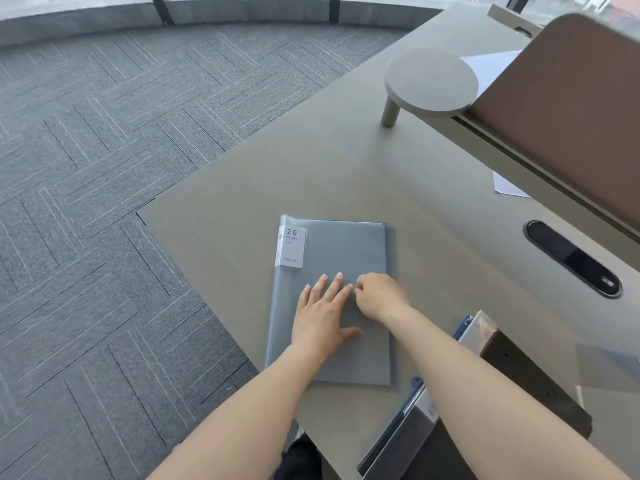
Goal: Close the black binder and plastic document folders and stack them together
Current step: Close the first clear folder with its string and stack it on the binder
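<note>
A closed grey-blue plastic document folder (pixel 343 251) lies flat on the table (pixel 311 168), with a white "20 pockets" label (pixel 292 247) at its top left corner. My left hand (pixel 323 315) rests palm down on its cover, fingers spread and holding nothing. My right hand (pixel 379 296) sits beside the left fingertips with its fingers curled, pressing on the cover. At the lower right, the black binder (pixel 530 375) stands partly open, and a blue-edged folder (pixel 408 420) lies next to it, partly hidden by my right forearm.
A round raised stand (pixel 431 81) and a brown desk partition (pixel 571 98) are at the back right. A black oval cable slot (pixel 573 258) and a white sheet (pixel 507 187) lie to the right. The table's left edge drops to grey carpet (pixel 104 202).
</note>
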